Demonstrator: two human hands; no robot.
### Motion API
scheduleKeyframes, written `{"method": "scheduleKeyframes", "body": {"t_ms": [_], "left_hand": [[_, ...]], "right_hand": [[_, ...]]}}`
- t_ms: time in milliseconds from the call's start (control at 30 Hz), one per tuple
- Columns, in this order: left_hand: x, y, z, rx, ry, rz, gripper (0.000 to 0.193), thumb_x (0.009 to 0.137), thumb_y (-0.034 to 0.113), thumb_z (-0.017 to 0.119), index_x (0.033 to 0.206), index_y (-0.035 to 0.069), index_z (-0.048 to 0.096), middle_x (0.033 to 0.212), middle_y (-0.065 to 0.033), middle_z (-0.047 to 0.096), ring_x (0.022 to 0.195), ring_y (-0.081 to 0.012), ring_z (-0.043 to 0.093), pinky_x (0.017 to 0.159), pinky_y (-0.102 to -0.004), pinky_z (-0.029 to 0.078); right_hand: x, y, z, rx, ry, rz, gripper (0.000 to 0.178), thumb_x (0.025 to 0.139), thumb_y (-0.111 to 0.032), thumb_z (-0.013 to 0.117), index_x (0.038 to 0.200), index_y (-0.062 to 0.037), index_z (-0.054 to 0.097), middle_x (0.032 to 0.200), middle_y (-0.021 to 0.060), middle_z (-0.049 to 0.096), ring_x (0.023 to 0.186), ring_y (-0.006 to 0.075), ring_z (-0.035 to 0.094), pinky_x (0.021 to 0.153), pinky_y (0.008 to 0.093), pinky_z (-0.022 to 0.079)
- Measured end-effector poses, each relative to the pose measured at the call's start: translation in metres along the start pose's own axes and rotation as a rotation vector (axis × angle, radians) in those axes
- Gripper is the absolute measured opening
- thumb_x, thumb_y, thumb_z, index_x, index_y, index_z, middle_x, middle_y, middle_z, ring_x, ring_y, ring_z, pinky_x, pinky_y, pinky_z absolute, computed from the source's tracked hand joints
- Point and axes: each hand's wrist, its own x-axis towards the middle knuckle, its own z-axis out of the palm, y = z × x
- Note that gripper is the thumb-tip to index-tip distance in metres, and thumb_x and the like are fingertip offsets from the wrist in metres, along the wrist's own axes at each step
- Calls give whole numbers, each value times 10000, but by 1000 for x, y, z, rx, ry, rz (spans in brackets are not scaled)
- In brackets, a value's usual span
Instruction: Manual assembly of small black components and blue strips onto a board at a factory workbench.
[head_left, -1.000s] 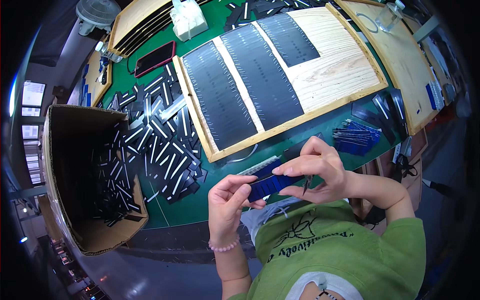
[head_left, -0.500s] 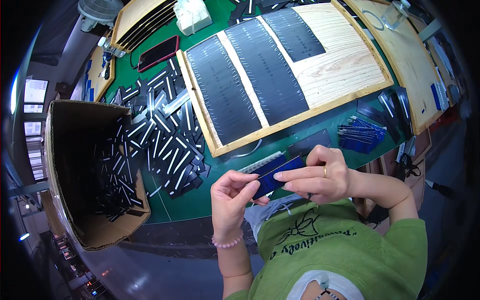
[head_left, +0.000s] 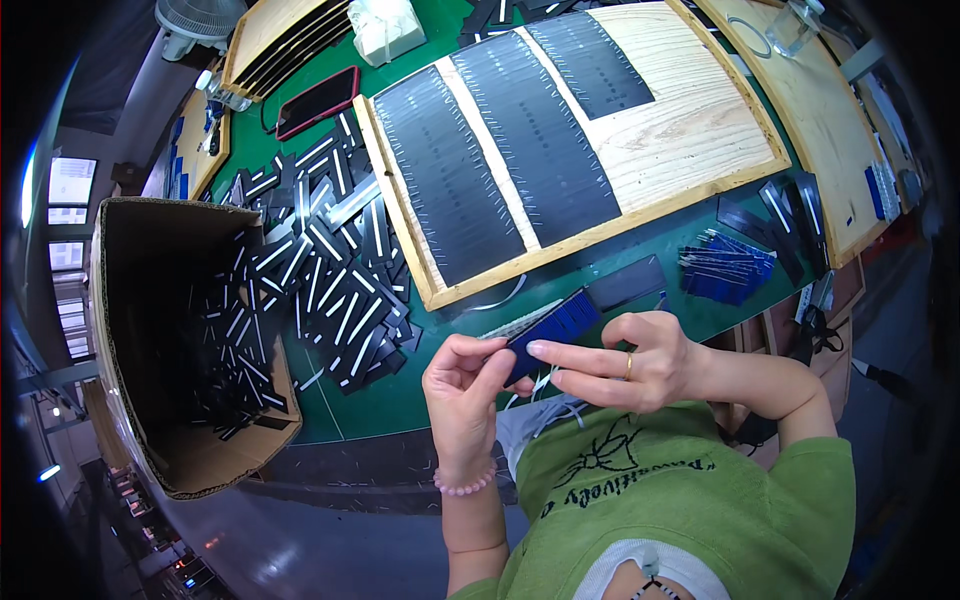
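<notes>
A thin dark blue panel [head_left: 553, 330], marked off in segments, is tilted above the table's front edge. Thumb and fingers of my left hand [head_left: 465, 385] pinch its left end. My right hand [head_left: 640, 365], with a ring on one finger, meets the panel's near lower edge with stretched fingertips; its upper fingers are curled and partly hidden. The panel's right end sticks out past these fingers. Behind the panel lies a pale ribbed strip [head_left: 520, 322]. A flat dark sheet [head_left: 628, 283] lies beyond my right hand.
Ahead stands a wooden tray [head_left: 690, 150] bearing dark sheets. A blue stack of thin wired pieces [head_left: 727, 268] lies at right. Black strips with white lines [head_left: 340, 290] are heaped at left beside an open cardboard box [head_left: 125, 330]. A phone [head_left: 318, 103] and a fan [head_left: 200, 20] are farther back.
My right hand has slid from the panel's right end toward its lower middle and nearer my body. The panel has tipped, showing more of its blue face. My left hand keeps its pinch.
</notes>
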Motion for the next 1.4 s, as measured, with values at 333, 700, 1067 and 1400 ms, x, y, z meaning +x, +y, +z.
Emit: {"method": "scheduleKeyframes", "body": {"t_ms": [333,700,1067,1400], "left_hand": [[0,-1,-7,-1,-37,78,167,806,-103,641,949,-40,584,882,-161,655,669,-195,674,595,-284,580],[2,-16,10,275,241,475,396,695,-158,718,980,21,509,833,-78,631,676,-104,628,610,-201,529],[7,17,-3,301,-129,42,309,746,-60,693,1051,-50,646,989,-130,667,770,-126,650,582,-198,496],[59,67,-118,1583,578,545,228,689,72,765,852,9,618,812,-87,594,622,-209,507,592,-313,417]], "right_hand": [[6,11,-12,209,126,383,437,644,-89,786,1040,-60,604,1225,119,606,632,161,498,535,223,440],[14,7,-6,690,153,736,156,679,-43,796,794,-47,691,696,44,612,687,164,553,630,281,410],[18,10,-41,843,-20,337,503,648,-187,843,1082,-64,619,1010,76,693,767,168,631,650,275,398],[-26,44,-37,105,-270,520,406,605,-113,791,973,-62,627,935,45,583,833,247,564,680,328,499]]}}
